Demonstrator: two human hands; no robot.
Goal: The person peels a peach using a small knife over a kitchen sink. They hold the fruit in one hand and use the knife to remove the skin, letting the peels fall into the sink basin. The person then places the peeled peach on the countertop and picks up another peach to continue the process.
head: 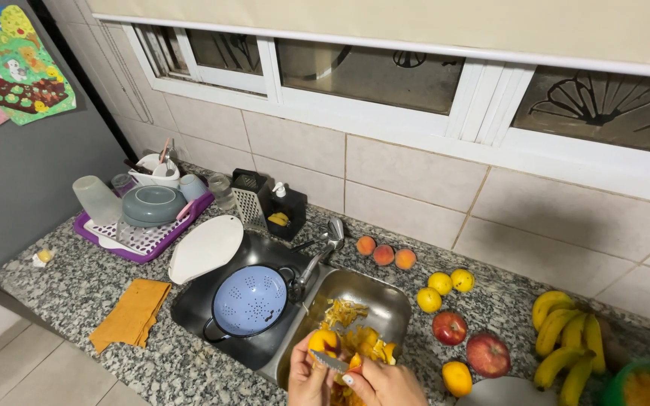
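Peeling is under way at the bottom edge of the head view, over the right-hand sink basin [385, 301]: the left hand [308, 380] has its grip closed around a small orange fruit [323, 340], fingers wrapped under it so only the rounded top shows, while the right hand [385, 385] has its grip closed on a knife [330, 362] whose blade lies flat against the lower side of the fruit. Both hands are cut off by the frame, so the wrists are out of sight. Just beyond the fruit, inside the same basin, lies a heap of orange peel [351, 327], touching the basin floor and reaching up toward the tap [325, 244]. The left basin holds a pale blue colander [250, 301] sitting in a dark pot, with a white cutting board [205, 248] leaning on its rim. On the speckled bench [77, 293] to the left lie a folded orange cloth [131, 314] and a purple drying rack [141, 237] with cups and a grey bowl. To the right of the sink sit three peaches [384, 254], three yellow fruits [440, 283], two red apples [469, 342], one more orange fruit [457, 378] near the right hand, and a bunch of bananas [569, 338].
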